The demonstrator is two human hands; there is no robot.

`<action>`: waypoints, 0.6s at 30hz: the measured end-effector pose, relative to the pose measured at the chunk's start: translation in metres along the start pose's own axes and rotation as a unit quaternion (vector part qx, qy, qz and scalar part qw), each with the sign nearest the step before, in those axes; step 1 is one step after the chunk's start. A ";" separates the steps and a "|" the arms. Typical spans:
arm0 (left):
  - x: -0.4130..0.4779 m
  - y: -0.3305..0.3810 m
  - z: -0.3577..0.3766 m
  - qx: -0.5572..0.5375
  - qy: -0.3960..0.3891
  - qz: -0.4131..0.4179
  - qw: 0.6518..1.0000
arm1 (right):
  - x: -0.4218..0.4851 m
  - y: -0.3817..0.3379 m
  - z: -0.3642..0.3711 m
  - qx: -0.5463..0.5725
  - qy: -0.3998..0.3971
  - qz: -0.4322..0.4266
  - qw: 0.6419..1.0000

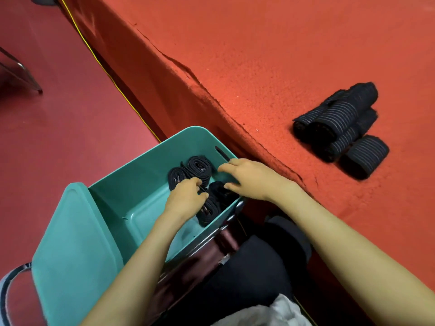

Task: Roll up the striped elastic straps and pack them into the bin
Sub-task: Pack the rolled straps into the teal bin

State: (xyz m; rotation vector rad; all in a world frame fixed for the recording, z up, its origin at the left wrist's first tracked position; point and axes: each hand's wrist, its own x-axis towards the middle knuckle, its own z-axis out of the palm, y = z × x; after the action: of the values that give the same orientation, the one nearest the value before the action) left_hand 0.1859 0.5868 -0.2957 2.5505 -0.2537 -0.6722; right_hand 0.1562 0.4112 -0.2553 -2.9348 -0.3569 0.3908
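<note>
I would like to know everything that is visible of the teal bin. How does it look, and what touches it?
The bin looks like smooth teal plastic, rectangular with rounded corners and open on top, with a slot handle cut in its far wall. It stands upright beside the red table. A matching lid lies against its left side. Rolled straps lie inside along the right wall. The left hand grips one roll; the right hand reaches over the rim.
</note>
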 end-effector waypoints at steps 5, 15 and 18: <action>-0.032 0.058 -0.002 -0.120 0.129 0.206 0.962 | -0.105 0.032 -0.026 0.102 0.174 0.044 0.978; -0.112 0.233 0.088 -0.067 0.060 0.563 0.821 | -0.351 0.096 0.002 0.032 0.311 0.357 0.880; -0.139 0.280 0.129 -0.042 -0.007 0.612 0.790 | -0.424 0.096 0.022 0.022 0.328 0.436 0.837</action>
State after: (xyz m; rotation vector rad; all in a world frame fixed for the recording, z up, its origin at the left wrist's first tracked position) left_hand -0.0135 0.3330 -0.1961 1.7064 -1.6233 -0.1433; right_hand -0.2270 0.2142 -0.1940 -2.7510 1.0744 -0.5265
